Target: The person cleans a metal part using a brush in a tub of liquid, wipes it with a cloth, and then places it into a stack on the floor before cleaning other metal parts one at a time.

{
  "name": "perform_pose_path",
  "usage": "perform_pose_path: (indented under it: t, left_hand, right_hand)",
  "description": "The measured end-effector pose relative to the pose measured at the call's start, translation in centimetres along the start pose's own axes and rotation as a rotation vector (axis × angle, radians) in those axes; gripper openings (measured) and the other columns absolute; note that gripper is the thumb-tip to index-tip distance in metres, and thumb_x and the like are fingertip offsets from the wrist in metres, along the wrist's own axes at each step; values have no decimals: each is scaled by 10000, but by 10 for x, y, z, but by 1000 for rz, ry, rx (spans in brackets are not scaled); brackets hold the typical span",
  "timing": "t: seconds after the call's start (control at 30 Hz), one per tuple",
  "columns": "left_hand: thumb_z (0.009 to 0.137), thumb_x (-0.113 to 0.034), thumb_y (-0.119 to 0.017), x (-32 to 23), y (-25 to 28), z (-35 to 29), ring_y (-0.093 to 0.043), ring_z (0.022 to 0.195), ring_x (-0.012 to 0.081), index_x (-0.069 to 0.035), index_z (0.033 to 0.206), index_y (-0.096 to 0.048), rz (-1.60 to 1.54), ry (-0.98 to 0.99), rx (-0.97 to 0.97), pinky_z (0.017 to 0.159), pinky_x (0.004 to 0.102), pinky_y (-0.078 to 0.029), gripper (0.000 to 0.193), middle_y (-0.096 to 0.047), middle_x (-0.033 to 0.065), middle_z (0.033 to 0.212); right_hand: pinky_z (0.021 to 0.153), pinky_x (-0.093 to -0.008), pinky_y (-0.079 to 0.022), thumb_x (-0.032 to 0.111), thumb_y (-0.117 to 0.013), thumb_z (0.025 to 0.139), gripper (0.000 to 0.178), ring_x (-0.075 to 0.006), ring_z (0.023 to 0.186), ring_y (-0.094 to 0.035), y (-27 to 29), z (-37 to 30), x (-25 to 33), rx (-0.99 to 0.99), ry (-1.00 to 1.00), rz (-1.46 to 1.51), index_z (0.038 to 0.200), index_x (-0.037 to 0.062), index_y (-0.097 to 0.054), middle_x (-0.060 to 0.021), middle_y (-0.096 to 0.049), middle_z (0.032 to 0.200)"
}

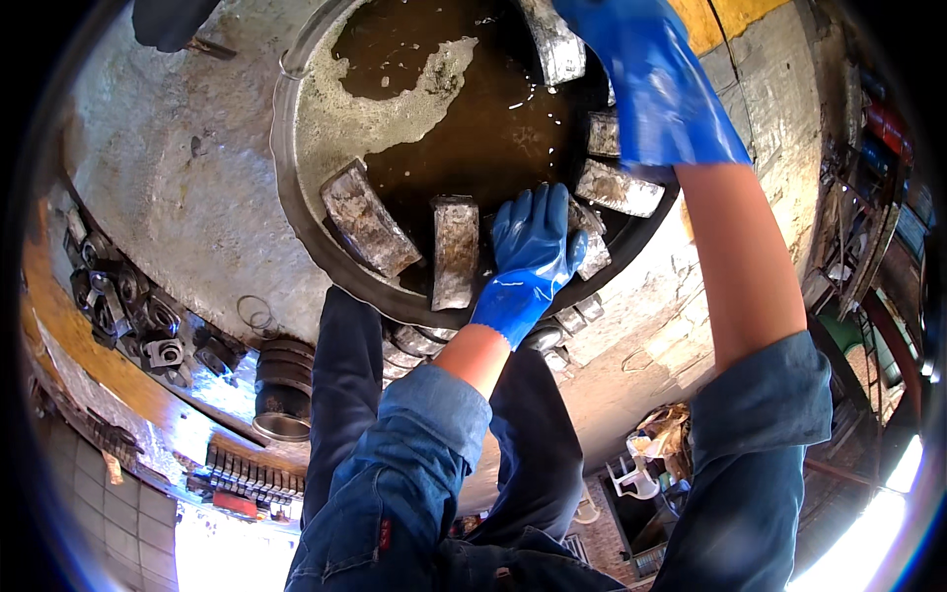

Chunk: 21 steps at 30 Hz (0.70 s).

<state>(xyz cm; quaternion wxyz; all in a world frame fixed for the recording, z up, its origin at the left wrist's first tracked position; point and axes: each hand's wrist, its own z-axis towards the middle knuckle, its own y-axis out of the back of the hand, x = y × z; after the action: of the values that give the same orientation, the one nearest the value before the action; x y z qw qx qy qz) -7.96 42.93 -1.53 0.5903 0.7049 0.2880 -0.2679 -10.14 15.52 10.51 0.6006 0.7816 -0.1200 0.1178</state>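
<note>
My left hand (530,252), in a blue rubber glove, reaches over the near rim of a round dark tub (292,187). Its fingers are stretched out just above the murky brown liquid (464,148), beside a curved metal block (593,255). A second curved block (456,252) stands just left of this hand, and a wider, rust-stained one (370,217) leans farther left on the rim. My right hand (631,79), gloved too, is smeared by motion over the tub's right side; its fingertips run out at the top edge. Beneath it rests another metal block (619,187).
Pale foam (395,113) floats at the liquid's left side. A curved block (554,44) lies at the far rim. Several metal parts (128,306) lie at the left, near a stack of dark rings (284,390). More blocks (577,314) sit below the tub's near rim.
</note>
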Motion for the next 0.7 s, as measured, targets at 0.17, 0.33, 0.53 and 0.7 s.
perform_pose_path:
  t: [0.17, 0.33, 0.53, 0.7]
  left_hand:
    - [863, -416, -751, 4, 7, 1, -620, 1191, 425, -13, 1392, -589, 22, -13, 22, 1045, 581, -442, 685, -670, 237, 1329]
    - [855, -386, -764, 3, 6, 2, -638, 1159, 427, -4, 1392, -576, 60, -64, 4, 1028, 576, -458, 686, -673, 231, 1321]
    - [911, -384, -734, 1, 6, 5, -673, 1069, 455, 35, 1387, -563, 144, -145, 61, 979, 555, -517, 657, -695, 262, 1230]
    - [980, -463, -666, 3, 2, 3, -661, 1195, 491, 101, 1417, -555, 219, -230, 54, 1085, 503, -512, 722, -664, 344, 1296]
  right_hand:
    - [960, -400, -567, 515, -787, 873, 668, -318, 1053, -753, -32, -41, -112, 81, -141, -53, 1321, 24, -716, -206, -775, 1155]
    - [836, -344, -583, 401, -731, 949, 524, -227, 903, -758, -13, -133, -143, 120, -418, 467, 1265, -17, -727, -162, -795, 980]
    - [726, -241, -543, 185, -683, 1053, 316, -98, 821, -674, -49, -297, -297, -38, -831, 590, 1284, -30, -704, -85, -765, 989]
    - [937, -448, -572, 389, -707, 911, 526, -401, 1071, -751, -100, -559, -426, 258, -1167, 207, 1224, -33, -733, -297, -756, 1124]
